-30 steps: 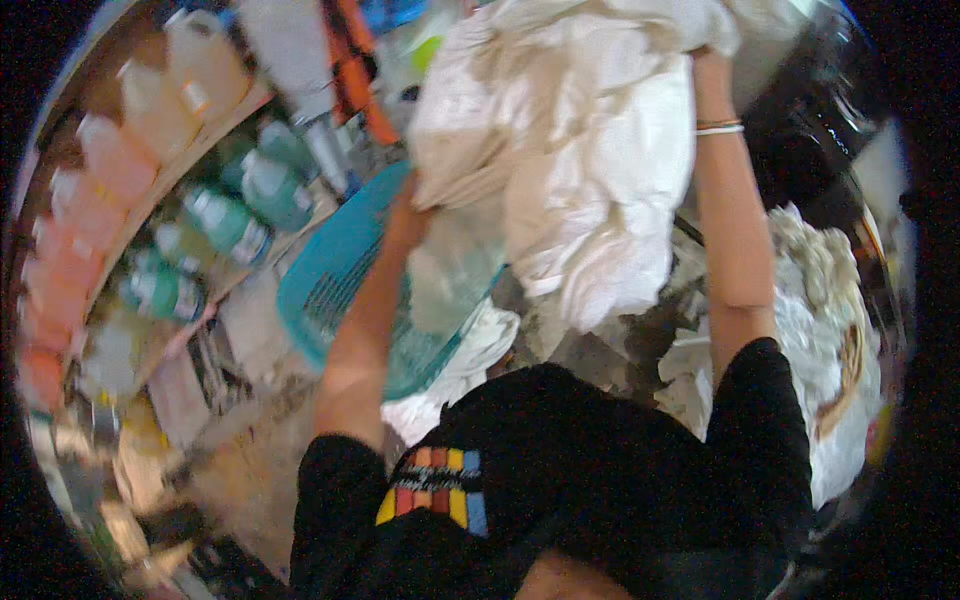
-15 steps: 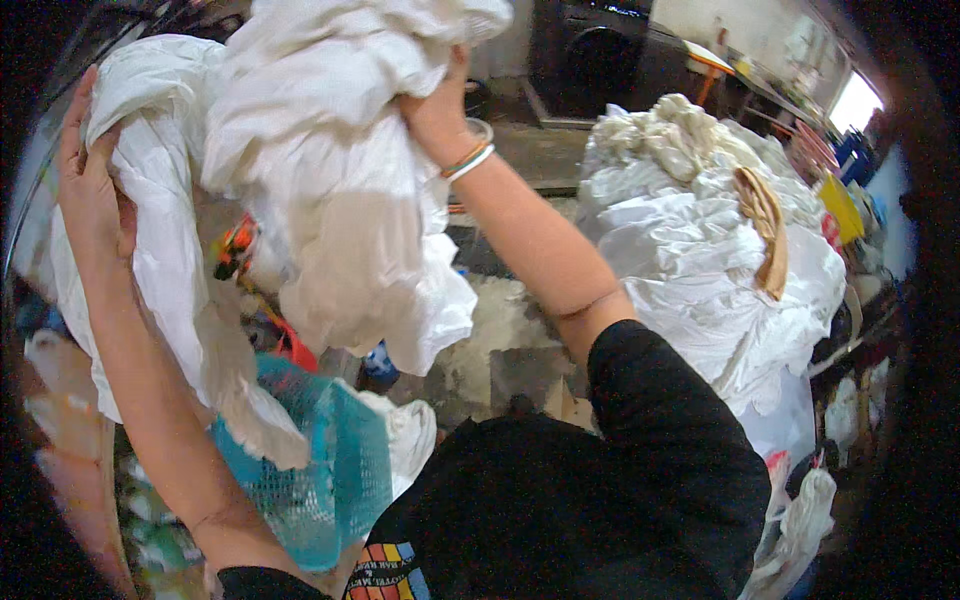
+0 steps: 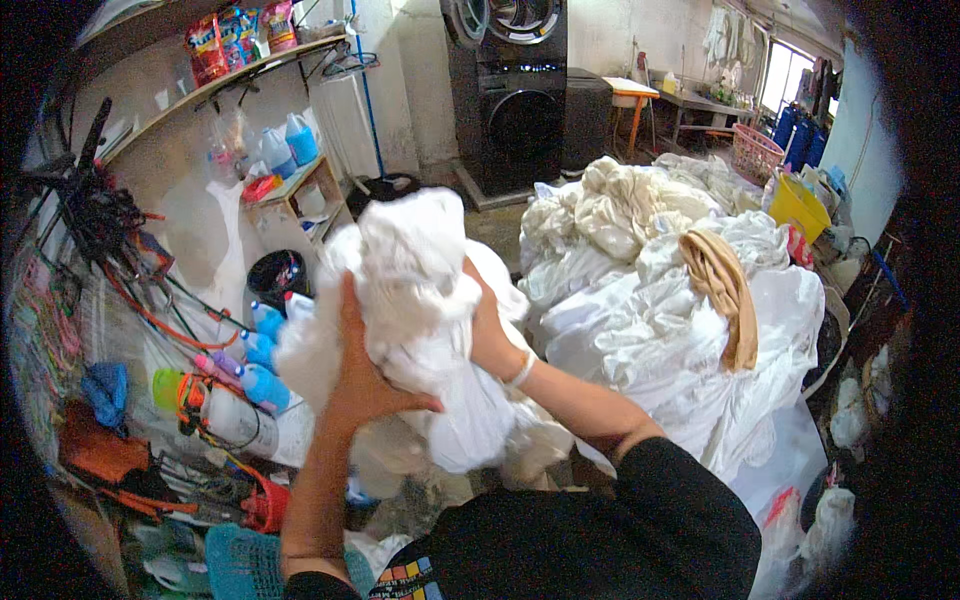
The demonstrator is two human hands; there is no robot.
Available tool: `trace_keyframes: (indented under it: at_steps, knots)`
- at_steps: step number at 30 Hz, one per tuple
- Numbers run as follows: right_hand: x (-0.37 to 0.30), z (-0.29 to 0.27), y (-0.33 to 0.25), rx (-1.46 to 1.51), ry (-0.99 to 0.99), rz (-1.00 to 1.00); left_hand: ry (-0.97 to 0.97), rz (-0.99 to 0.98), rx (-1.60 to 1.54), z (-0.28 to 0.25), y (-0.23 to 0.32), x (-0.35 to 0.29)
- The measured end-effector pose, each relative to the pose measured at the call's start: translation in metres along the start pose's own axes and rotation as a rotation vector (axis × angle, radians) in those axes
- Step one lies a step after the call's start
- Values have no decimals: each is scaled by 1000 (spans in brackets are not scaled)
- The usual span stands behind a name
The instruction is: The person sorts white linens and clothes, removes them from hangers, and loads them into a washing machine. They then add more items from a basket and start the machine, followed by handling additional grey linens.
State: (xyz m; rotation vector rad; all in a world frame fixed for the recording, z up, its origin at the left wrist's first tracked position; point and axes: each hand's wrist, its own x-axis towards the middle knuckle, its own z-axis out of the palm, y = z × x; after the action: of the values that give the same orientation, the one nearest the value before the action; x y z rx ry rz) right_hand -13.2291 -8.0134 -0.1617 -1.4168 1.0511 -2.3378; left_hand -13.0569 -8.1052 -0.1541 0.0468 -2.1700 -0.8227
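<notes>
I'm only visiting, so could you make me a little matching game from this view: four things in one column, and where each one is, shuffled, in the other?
Things:
1. white cloth bundle
2. tan cloth
3. stacked dark machines
4. teal basket

Places:
A. lying on the big heap of white fabric
B. at the lower left of the picture
C. held between the left hand and the right hand
D. at the far end of the room, beyond the heap

Right pairs: 1-C, 2-A, 3-D, 4-B
</notes>
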Motion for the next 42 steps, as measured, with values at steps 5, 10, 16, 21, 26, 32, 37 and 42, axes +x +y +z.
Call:
trace_keyframes:
  at_steps: [5, 10, 16, 21, 26, 32, 37, 42]
  knots:
    - [-16, -60, 25, -579, 2, 12, -23, -12, 106, 70, -37, 10]
    - [-1, -79, 81, -600, -60, 104, 43, -73, 220, 100, -97, 33]
    - [80, -73, 146, -550, -394, 220, 123, -121, -9, 86, -255, 53]
    - [164, -51, 178, -481, -491, 332, 335, -569, -825, 42, -353, 117]
    - [226, -53, 210, -439, -281, 318, 183, -91, -122, 29, -354, 225]
    - [269, -90, 248, -476, -79, 343, 230, -21, -270, 72, -384, 309]
    - [321, -160, 283, -424, 22, 303, 141, -24, -406, 122, -421, 379]
    - [389, -243, 298, -494, 75, 260, -45, 26, -333, 177, -444, 487]
